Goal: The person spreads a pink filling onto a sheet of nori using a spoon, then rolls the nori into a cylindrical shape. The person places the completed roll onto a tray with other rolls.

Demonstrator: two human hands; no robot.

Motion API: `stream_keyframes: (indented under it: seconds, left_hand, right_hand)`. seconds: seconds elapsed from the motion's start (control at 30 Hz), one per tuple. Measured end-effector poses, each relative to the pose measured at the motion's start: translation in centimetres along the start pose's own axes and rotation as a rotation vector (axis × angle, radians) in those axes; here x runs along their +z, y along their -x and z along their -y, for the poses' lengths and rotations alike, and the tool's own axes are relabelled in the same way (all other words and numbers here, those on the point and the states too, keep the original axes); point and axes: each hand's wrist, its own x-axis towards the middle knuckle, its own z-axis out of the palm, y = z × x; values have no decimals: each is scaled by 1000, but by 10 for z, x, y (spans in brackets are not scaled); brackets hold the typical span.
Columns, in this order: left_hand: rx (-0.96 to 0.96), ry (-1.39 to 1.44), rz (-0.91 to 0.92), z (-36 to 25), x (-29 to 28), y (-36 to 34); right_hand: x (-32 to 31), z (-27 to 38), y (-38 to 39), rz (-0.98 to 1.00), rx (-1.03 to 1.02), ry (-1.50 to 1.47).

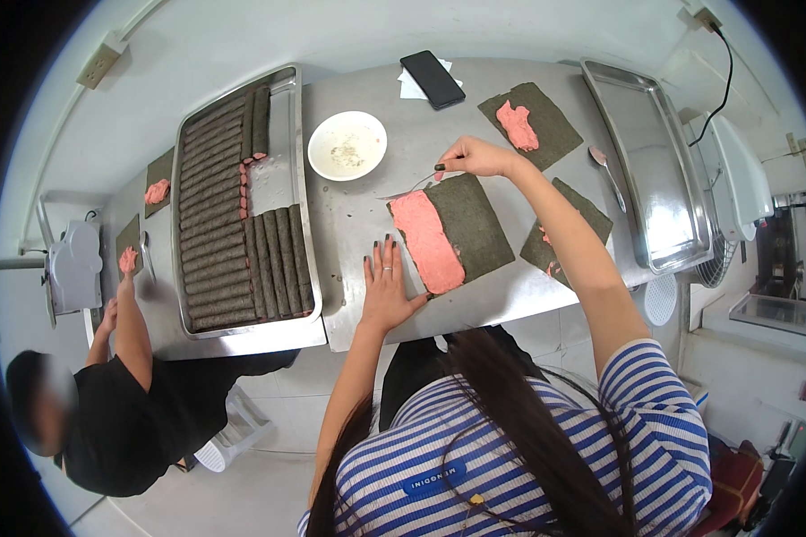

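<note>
A dark green seaweed sheet [475, 224] lies in front of me, its left part covered by a smooth band of pink paste [428, 242]. My right hand [476, 157] is closed around a thin metal spoon [418, 188] over the sheet's far edge, with a bit of pink near the fingers. The spoon's bowl is hard to make out. My left hand [386, 288] rests flat on the table, fingers spread and empty, its thumb beside the sheet's near left corner. Farther right, another seaweed sheet [560, 134] carries a pink lump [518, 125], and my right forearm partly covers a third sheet [591, 210].
Left stands a metal tray [309, 179] of seaweed rolls; a white bowl [347, 146] sits beside it. A phone [433, 79] lies at the back. Right are a spoon [607, 179] and a metal tray [649, 161]. Another person [143, 403] works at far left.
</note>
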Motion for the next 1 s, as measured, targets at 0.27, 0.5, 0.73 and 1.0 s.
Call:
stream_keyframes:
  seconds: [0.27, 0.5, 0.73, 1.0]
  left_hand:
    - [6, -10, 1, -2, 0, -2]
    - [10, 8, -3, -1, -1, 0]
    - [40, 23, -18, 2, 3, -2]
    - [29, 17, -24, 3, 4, -1]
  right_hand:
    - [24, -25, 40, -327, -9, 249]
    - [75, -18, 103, -219, 0, 240]
    - [71, -5, 97, -359, 61, 208]
    - [100, 13, 132, -210, 46, 295]
